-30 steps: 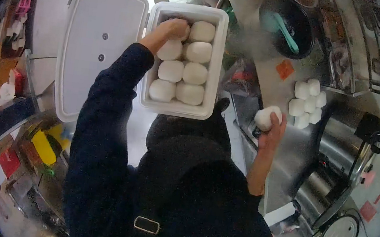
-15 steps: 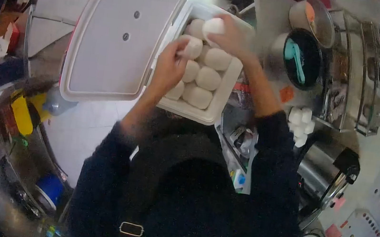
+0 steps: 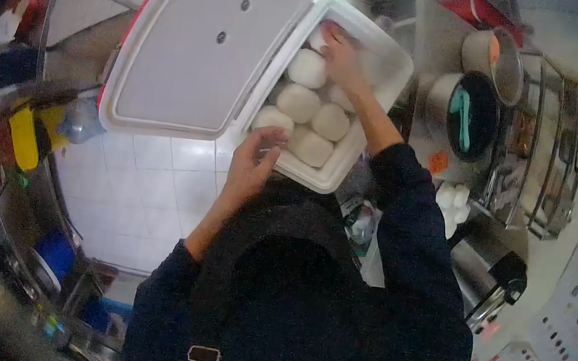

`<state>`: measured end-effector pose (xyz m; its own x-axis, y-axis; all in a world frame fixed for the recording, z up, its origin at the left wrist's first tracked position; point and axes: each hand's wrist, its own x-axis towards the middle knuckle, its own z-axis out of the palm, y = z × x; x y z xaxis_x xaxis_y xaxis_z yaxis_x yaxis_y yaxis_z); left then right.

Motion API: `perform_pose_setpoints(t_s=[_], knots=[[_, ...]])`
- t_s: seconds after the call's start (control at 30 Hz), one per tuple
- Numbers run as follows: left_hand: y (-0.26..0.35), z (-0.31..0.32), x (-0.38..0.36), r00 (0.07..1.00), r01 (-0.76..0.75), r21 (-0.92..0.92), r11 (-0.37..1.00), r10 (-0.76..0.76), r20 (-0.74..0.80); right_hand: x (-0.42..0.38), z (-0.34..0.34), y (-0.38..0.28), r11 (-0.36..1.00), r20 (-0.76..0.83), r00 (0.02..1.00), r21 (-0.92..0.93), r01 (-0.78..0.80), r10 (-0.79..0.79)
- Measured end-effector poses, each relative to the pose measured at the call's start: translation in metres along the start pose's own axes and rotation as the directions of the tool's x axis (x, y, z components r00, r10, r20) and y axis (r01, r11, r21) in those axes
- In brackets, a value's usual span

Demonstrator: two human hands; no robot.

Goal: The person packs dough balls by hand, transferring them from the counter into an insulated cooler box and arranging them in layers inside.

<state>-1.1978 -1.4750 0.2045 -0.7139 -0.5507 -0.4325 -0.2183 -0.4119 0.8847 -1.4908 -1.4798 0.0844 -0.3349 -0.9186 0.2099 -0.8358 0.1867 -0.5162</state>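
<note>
An insulated box (image 3: 329, 181) with white walls holds several white, round, soft-looking balls (image 3: 298, 103), packed side by side. Their exact kind cannot be made out. At the far left corner, my right hand (image 3: 342, 57) has its fingers around one white ball (image 3: 318, 40), which it partly hides. My left hand (image 3: 254, 165) is at the near left edge of the box with thumb and fingers apart, its fingertips close to or touching the nearest ball on that side. The box's lid (image 3: 206, 60) is swung back to the left.
Right of the box stand a dark pot (image 3: 476, 117) with a turquoise utensil inside and a metal pot (image 3: 497, 65). A wire rack (image 3: 538, 147), white cups (image 3: 453, 198) and a steel container (image 3: 476, 256) lie further right. Shelving (image 3: 43, 221) lines the left, beside the tiled floor (image 3: 150, 184).
My left hand has let go of a ball and come back toward the near edge. My right hand has set its ball lower, at the far left corner. The view has shifted.
</note>
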Motion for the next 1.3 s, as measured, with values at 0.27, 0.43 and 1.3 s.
perform_pose_setpoints(t_s=[0.27, 0.43, 1.3], knots=[[-0.009, 0.041, 0.024, 0.947, -0.299, 0.441, 0.846, 0.321, 0.027, -0.063, -0.099, -0.039, 0.978, -0.273, 0.946, 0.155, -0.136, 0.175], [-0.039, 0.066, 0.022, 0.902, -0.430, 0.562, 0.706, 0.323, 0.285, -0.210, -0.164, -0.054, 0.568, -0.102, 0.679, 0.645, -0.511, 0.727], [-0.155, 0.419, -0.010, 0.484, -0.862, 0.446, 0.242, 0.132, 0.865, -0.562, -0.158, 0.032, 0.224, -0.648, -0.010, 0.277, -0.934, 0.762]])
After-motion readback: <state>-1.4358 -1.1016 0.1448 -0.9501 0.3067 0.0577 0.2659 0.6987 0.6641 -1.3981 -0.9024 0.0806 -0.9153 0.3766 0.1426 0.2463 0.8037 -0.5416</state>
